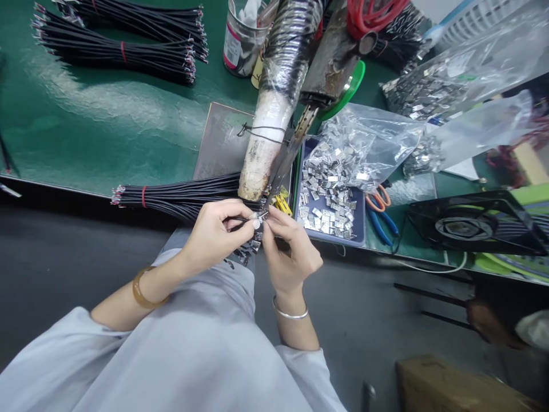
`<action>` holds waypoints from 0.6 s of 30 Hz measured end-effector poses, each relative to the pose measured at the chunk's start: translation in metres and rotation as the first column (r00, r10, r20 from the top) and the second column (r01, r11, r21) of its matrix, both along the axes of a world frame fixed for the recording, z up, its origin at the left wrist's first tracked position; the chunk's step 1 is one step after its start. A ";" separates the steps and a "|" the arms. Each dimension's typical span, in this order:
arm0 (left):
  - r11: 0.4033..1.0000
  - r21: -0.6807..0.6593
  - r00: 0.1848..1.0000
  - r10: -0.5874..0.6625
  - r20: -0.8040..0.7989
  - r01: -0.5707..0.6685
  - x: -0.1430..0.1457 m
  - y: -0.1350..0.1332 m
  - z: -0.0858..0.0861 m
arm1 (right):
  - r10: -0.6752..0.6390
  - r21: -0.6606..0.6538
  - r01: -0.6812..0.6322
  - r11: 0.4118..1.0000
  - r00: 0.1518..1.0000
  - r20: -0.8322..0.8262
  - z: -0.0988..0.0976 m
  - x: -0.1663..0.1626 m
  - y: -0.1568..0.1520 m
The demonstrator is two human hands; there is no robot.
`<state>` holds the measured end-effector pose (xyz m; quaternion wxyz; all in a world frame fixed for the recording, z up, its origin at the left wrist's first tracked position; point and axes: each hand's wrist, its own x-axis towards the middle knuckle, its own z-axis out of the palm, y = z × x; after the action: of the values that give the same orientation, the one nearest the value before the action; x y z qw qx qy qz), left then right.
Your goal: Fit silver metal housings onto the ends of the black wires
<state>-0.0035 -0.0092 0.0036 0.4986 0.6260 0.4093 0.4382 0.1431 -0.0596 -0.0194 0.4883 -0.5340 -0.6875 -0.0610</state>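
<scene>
My left hand [218, 232] is closed in a pinch, apparently on the end of a thin black cable, with white covering on a fingertip. My right hand [291, 246] pinches close beside it, its fingertips at a small shiny metal piece [263, 215] between the hands. Just above the fingertips is the long metal tip [289, 153] of what looks like a mounted soldering iron. A bundle of black cables [189, 195], tied with a red band, lies along the table edge by my left hand. Small metal parts hang below the fingers, partly hidden.
A blue tray [359, 229] of small metal tabs is at right, under a plastic bag [373, 149]. Pliers [381, 226] and a black fan [467, 223] lie beyond. A wrapped hose [287, 63] reaches down in front of me. More cable bundles [115, 48] rest on the green table [107, 131].
</scene>
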 end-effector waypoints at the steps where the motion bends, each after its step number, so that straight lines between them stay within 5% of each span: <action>1: 1.000 -0.016 1.000 0.013 0.007 -0.013 0.001 0.000 0.000 | 0.001 -0.009 -0.001 1.000 1.000 -0.014 0.000 -0.001 0.001; 9: 0.982 -0.173 0.994 0.092 0.065 -0.080 0.009 -0.003 0.001 | 0.003 -0.056 -0.010 0.998 0.992 -0.124 -0.001 -0.001 0.004; 18: 0.974 -0.203 0.988 0.123 0.095 -0.102 0.009 -0.001 0.006 | 0.013 -0.045 -0.019 0.999 0.992 -0.124 0.006 -0.002 0.008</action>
<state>0.0055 -0.0099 0.0092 0.5538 0.5248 0.4584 0.4558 0.1410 -0.0517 -0.0131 0.5178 -0.5424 -0.6615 -0.0080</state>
